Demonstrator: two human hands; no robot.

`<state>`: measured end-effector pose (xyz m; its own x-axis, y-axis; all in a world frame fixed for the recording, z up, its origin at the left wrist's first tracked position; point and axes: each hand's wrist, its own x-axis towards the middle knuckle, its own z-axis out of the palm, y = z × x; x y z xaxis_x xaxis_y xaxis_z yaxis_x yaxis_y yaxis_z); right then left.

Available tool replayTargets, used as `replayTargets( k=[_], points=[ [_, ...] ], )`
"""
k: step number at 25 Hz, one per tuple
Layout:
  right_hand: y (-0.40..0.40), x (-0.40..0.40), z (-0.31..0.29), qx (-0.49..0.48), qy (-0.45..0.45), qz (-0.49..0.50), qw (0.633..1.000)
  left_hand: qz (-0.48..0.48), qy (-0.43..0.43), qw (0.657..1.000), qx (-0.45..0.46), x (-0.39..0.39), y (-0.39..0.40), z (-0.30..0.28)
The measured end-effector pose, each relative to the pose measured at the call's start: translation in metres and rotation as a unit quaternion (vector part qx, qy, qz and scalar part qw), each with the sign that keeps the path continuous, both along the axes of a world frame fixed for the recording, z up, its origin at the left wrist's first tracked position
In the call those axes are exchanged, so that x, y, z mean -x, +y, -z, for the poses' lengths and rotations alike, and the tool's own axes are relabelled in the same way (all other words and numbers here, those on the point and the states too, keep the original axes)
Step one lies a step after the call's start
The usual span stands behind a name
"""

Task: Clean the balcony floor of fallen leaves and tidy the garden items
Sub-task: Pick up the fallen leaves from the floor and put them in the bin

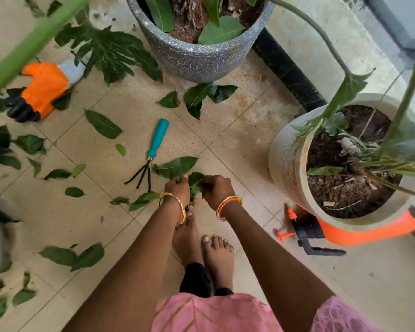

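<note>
Both hands, left hand (177, 188) and right hand (217, 191), curl round a bunch of leaves (194, 182) just above the floor (225, 140). Loosely gripped leaves may slip and scatter again. The rake (149, 156), prongs near the bare feet (201, 245), could be stepped on.

A home balcony garden, this one: beige floor tiles (168, 130) littered with fallen leaves (103, 123), a speckled grey planter (197, 58) at the top, a cream pot (288, 164) of soil at right, and a teal-handled hand rake (151, 152) lying mid-frame by bare feet (216, 252).
</note>
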<state>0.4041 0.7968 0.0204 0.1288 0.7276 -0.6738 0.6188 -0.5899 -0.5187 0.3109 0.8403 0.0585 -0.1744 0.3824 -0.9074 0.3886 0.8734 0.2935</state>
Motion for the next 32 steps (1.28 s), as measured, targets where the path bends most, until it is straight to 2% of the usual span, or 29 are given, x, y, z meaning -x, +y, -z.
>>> replayTargets(
  k=[5, 8, 11, 13, 15, 19, 24, 27, 30, 32],
  points=[
    [-0.026, 0.015, -0.045, 0.135, 0.031, -0.023, 0.990, 0.012, -0.009, 1.000, 0.027, 0.009, -0.033, -0.017],
    [-0.033, 0.017, -0.057, 0.173, 0.121, 0.092, 0.973, -0.010, 0.017, 0.998, 0.052, 0.021, -0.045, -0.030],
    [-0.035, 0.019, -0.066, 0.152, 0.149, 0.198, 0.957, -0.038, 0.020, 0.997, 0.061, 0.034, -0.048, -0.041],
    [-0.035, 0.026, -0.073, 0.141, 0.152, 0.234, 0.950, -0.028, 0.018, 0.997, 0.075, 0.038, -0.047, -0.051],
    [-0.032, 0.035, -0.082, 0.120, 0.117, 0.209, 0.963, -0.026, 0.005, 0.997, 0.078, 0.041, -0.048, -0.052],
    [-0.023, 0.055, -0.096, 0.062, -0.003, 0.069, 0.996, -0.053, -0.013, 0.996, 0.070, 0.052, -0.051, -0.055],
    [-0.020, 0.090, -0.101, 0.113, -0.016, -0.105, 0.988, -0.129, 0.015, 0.989, 0.070, 0.076, -0.062, -0.051],
    [-0.025, 0.103, -0.106, 0.143, 0.018, -0.095, 0.985, -0.147, 0.019, 0.986, 0.076, 0.094, -0.072, -0.050],
    [-0.028, 0.111, -0.106, 0.106, 0.003, -0.077, 0.991, -0.172, 0.002, 0.982, 0.084, 0.106, -0.084, -0.044],
    [-0.030, 0.117, -0.103, 0.075, -0.011, -0.107, 0.991, -0.214, 0.006, 0.974, 0.072, 0.114, -0.091, -0.046]
  ],
)
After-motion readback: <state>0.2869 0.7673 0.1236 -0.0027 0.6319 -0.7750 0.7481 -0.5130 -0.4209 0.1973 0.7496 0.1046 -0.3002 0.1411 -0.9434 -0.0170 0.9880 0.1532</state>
